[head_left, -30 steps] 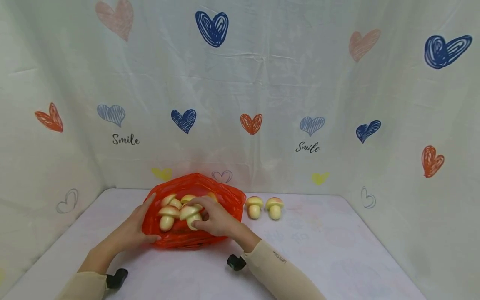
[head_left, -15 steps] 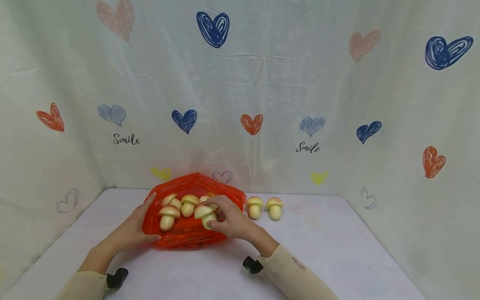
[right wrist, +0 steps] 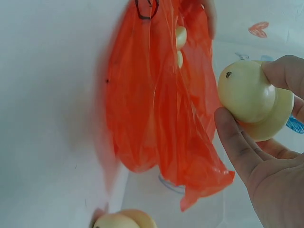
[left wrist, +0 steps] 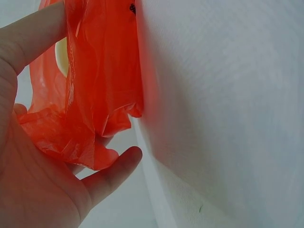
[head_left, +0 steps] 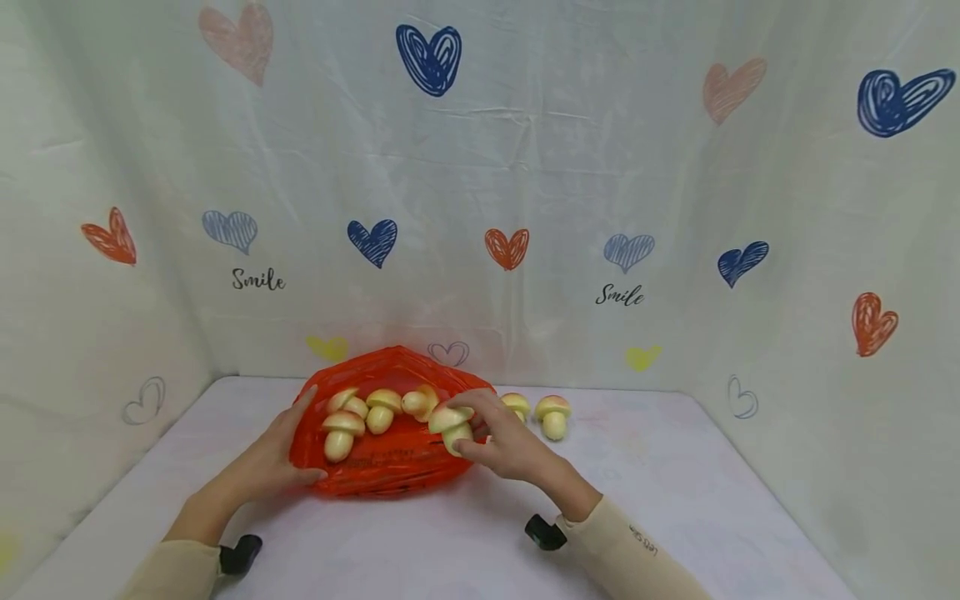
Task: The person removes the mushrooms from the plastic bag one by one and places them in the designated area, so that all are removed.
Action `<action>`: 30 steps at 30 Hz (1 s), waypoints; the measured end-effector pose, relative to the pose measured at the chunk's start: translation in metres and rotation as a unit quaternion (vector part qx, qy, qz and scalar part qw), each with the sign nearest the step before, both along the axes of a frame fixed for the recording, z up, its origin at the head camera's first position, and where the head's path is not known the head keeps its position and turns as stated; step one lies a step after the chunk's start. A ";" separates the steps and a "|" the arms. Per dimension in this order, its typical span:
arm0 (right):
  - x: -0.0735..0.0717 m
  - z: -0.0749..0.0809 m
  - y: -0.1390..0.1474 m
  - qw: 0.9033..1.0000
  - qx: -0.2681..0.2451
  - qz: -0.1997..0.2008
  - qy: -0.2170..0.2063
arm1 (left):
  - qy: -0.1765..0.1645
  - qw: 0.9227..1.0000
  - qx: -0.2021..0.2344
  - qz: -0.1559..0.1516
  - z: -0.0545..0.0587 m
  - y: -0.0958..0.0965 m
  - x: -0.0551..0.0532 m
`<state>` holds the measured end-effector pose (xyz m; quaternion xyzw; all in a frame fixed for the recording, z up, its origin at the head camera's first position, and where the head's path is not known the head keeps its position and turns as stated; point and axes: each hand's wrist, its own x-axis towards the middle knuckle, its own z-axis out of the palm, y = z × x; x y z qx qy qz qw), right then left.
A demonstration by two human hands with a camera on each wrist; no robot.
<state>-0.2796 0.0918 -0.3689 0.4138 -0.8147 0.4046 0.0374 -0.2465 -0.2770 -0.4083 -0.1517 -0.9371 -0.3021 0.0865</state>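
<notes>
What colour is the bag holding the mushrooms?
The bag is bright red with some dark print, clearest in the head view.

Left hand spread, right hand pinching, both forearms angled inward

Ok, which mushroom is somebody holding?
The mushroom pinched in the right hand, at the bag's right side in the head view. The other mushrooms sit in the red bag or on the table, ungripped.

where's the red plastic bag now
In the head view, the red plastic bag sits left of centre on the table, the left hand at its left edge, two mushrooms to its right.
</notes>
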 end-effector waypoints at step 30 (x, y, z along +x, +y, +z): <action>-0.009 -0.002 0.067 0.995 -0.037 -0.085 0.033 | -0.001 1.000 -0.006 0.001 0.000 0.001 0.000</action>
